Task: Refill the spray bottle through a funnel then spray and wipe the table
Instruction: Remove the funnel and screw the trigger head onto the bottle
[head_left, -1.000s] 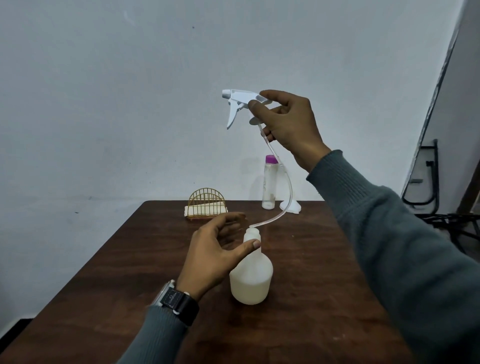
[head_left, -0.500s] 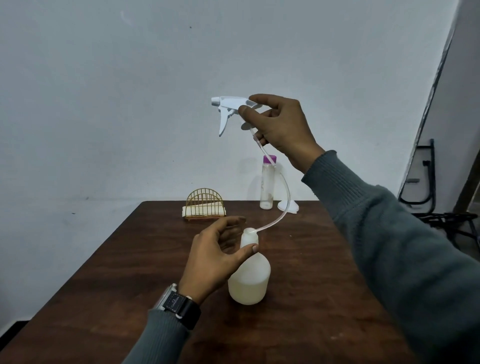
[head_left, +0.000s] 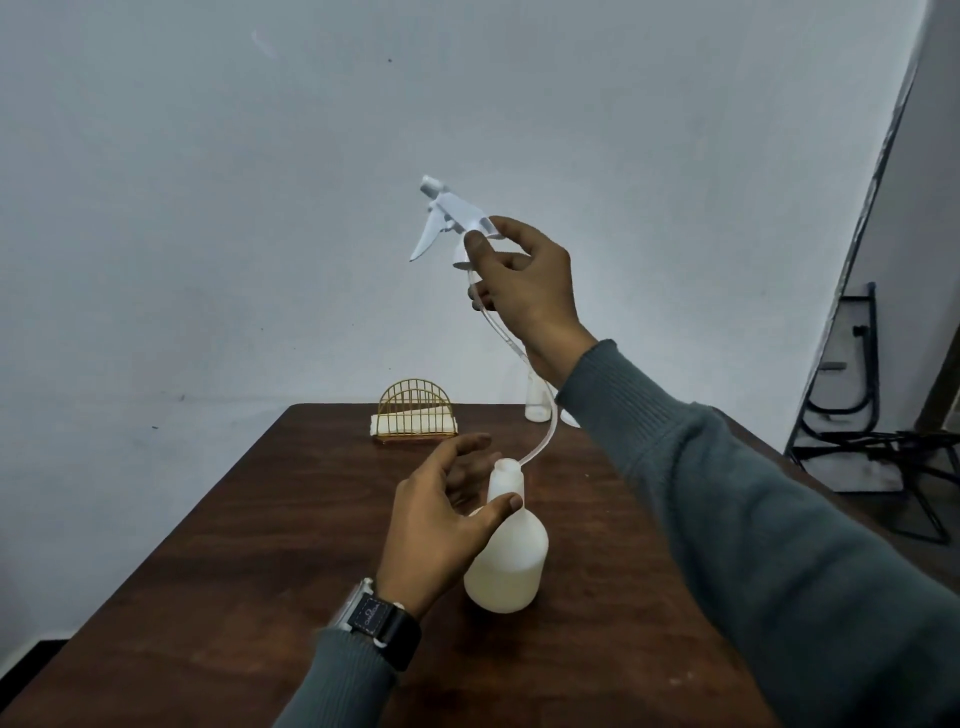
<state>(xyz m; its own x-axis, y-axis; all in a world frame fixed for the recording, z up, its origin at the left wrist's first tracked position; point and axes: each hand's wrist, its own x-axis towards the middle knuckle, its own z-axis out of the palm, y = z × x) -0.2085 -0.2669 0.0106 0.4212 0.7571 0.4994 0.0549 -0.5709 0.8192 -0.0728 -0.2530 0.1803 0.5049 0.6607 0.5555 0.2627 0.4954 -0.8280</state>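
Note:
A white translucent spray bottle stands on the dark wooden table, its mouth uncovered and pale liquid in its lower part. My left hand curls loosely around its neck, thumb pressed on the shoulder. My right hand holds the white trigger spray head high above the bottle, nozzle tilted up to the left. The clear dip tube curves down from the head, and its tip sits in the bottle's mouth.
A gold wire holder with a folded white cloth stands at the table's far edge. The base of a clear bottle shows behind my right sleeve. Black metal frames lean against the wall at right.
My right hand has tilted the spray head so its nozzle points up-left, and drawn it slightly back. The tube's tip stays in the mouth. My left hand has kept its place.

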